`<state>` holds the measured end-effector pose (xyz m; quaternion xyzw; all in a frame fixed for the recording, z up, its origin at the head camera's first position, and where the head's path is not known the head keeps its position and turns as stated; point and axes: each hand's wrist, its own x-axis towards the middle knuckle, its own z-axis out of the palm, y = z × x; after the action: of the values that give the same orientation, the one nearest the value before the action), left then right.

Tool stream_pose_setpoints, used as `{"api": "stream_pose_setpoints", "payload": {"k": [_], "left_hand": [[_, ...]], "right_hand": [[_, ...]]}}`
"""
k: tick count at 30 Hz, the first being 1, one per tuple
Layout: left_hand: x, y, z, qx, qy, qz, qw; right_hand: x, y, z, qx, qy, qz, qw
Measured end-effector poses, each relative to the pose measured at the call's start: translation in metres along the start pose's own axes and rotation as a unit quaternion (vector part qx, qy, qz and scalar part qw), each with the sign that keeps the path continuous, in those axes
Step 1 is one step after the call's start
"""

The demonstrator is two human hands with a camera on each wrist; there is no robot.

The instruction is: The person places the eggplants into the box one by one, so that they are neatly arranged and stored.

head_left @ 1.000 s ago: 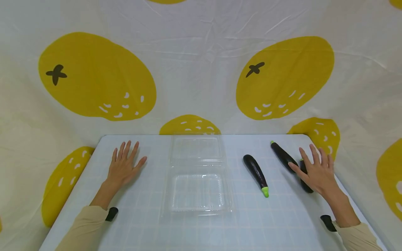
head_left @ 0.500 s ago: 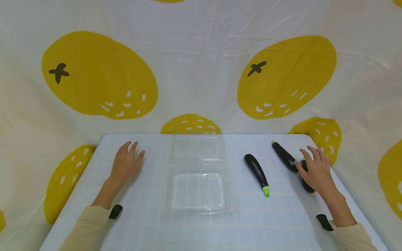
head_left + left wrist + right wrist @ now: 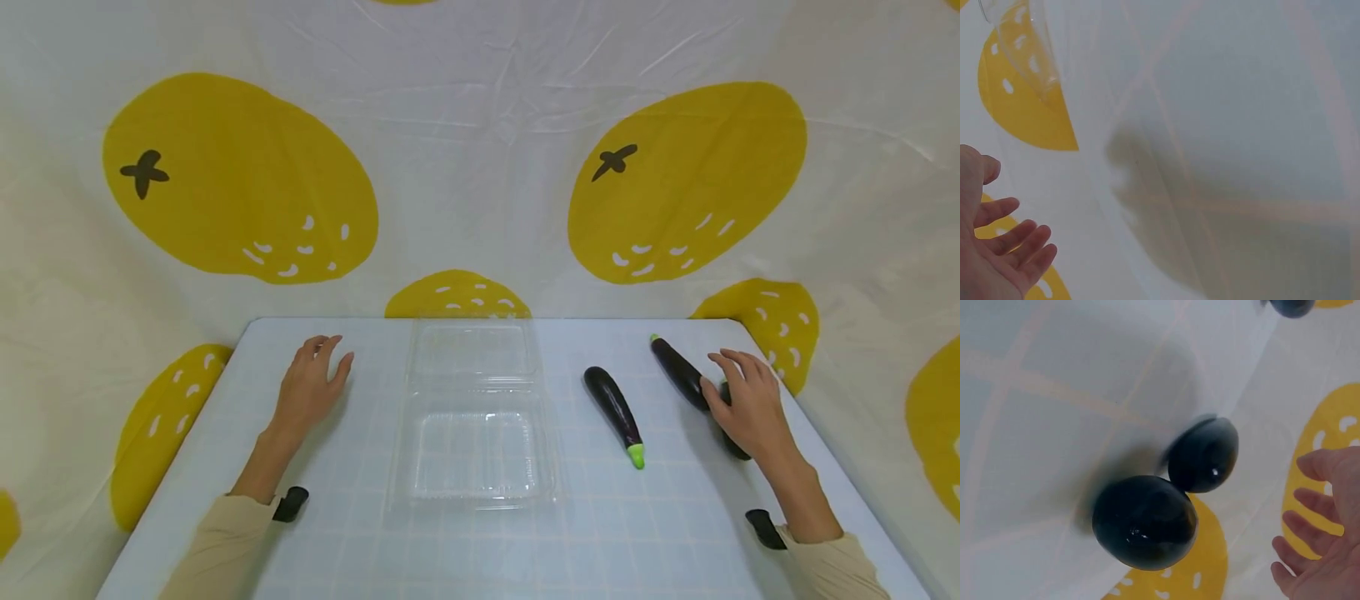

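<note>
My right hand point(image 3: 752, 410) hovers over a small dark eggplant point(image 3: 737, 447) at the table's right, partly hiding it. Its fingers bend loosely and hold nothing; the right wrist view shows a gap between them and the eggplant ends point(image 3: 1145, 522). Beside it, a second eggplant point(image 3: 677, 372) lies slanted with its green tip to the back. A third eggplant point(image 3: 613, 410) lies nearer the middle, green tip toward me. On the left, my left hand point(image 3: 309, 393) is held above bare table, fingers relaxed and bent, grasping nothing.
A clear plastic clamshell container point(image 3: 476, 457) lies unfolded mid-table, its lid half point(image 3: 472, 352) toward the back edge. The white table point(image 3: 337, 550) has a faint grid. A cloth with yellow fruit prints point(image 3: 465, 183) hangs behind it.
Both hands have gone from spread, straight fingers to loosely bent ones. The left hand has shifted slightly right. The eggplants and container stay in place; the head view has shifted a little.
</note>
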<state>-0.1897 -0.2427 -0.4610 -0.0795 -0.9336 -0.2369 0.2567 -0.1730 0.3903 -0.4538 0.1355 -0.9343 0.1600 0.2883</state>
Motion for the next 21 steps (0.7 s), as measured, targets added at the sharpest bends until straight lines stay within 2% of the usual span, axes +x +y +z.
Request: {"api": "stream_pose_setpoints", "payload": {"k": [9,16,21], "left_hand": [[-0.004,0.020,0.006,-0.049,-0.037,-0.040,0.9973],[-0.010,0.034,0.009,-0.118,-0.058,-0.067,0.9891],[-0.016,0.046,0.012,-0.154,-0.058,-0.071,0.9838]], "right_hand": [[0.001,-0.016,0.001,0.031,-0.012,0.017,0.999],[0.000,-0.031,0.005,0.049,-0.019,0.019,0.998],[0.001,-0.043,0.009,0.051,-0.031,0.021,0.998]]}}
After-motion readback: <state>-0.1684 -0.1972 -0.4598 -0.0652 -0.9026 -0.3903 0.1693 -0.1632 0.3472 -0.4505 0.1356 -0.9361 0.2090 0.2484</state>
